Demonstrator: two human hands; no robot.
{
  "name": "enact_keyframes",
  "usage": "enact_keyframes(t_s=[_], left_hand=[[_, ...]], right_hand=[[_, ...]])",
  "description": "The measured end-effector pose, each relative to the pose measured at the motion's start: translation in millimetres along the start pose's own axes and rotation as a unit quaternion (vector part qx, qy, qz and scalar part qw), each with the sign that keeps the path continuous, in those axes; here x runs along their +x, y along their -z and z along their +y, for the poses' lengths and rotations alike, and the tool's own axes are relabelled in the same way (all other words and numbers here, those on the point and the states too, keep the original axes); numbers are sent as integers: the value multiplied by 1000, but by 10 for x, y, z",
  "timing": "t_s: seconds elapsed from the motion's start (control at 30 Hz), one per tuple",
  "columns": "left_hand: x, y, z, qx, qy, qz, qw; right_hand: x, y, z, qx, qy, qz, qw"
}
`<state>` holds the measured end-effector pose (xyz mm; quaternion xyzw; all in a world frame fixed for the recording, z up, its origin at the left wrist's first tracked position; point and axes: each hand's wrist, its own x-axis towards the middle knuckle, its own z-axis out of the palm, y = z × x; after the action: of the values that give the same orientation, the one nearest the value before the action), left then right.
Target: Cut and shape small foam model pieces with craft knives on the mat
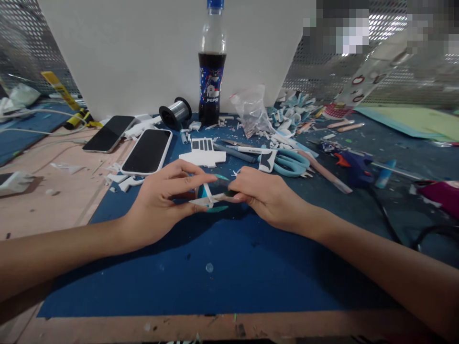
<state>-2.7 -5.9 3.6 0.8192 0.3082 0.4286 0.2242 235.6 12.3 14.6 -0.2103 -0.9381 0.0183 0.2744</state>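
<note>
The small white foam piece (201, 200) sits a bit left of the frame centre, held between both hands just above the blue mat (222, 267). It looks like a thin, flat cut-out w/ a pointed shape; its long axis runs approx. left-right across the frame, and the tip points to the left side (the exact outline is partly hidden by fingers, so I cannot tell more).

The left hand (161, 203) pinches the piece from the left, thumb below and long fingers (193, 179) stretched over it. The right hand (265, 196) is closed on a thin dark tool (224, 195), probably a craft knife or pen, whose tip meets the piece. I judge the step in hand is trimming or marking the piece. The next move, in my judgement, calls for a steady hold by the left hand and a short, controlled stroke along the edge, w/ fingertips kept out of the tool's path.

Behind the hands: a white comb-like cut-out (202, 154), teal scissors (290, 162), two phones (147, 152), a wire spool (175, 112), a Pepsi bottle (212, 71) at upper centre, and a blue glue gun (353, 167) to the right on the worktop (53, 200).
</note>
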Motion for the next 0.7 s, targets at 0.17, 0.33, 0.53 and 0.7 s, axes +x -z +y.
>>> enact_keyframes(t_s=[0.17,0.33,0.53,0.7], left_hand=[[-12,-4,-23,15,-16,-15,1000],[-9,9,-8,34,-21,-24,999],[-10,-1,6,4,0,-16,1000],[8,-17,33,-37,93,-2,995]], right_hand=[[6,-18,-19,7,-7,-4,1000],[13,-28,-51,14,-10,2,1000],[-10,-38,21,7,-44,37,998],[-5,-32,41,86,-120,68,987]])
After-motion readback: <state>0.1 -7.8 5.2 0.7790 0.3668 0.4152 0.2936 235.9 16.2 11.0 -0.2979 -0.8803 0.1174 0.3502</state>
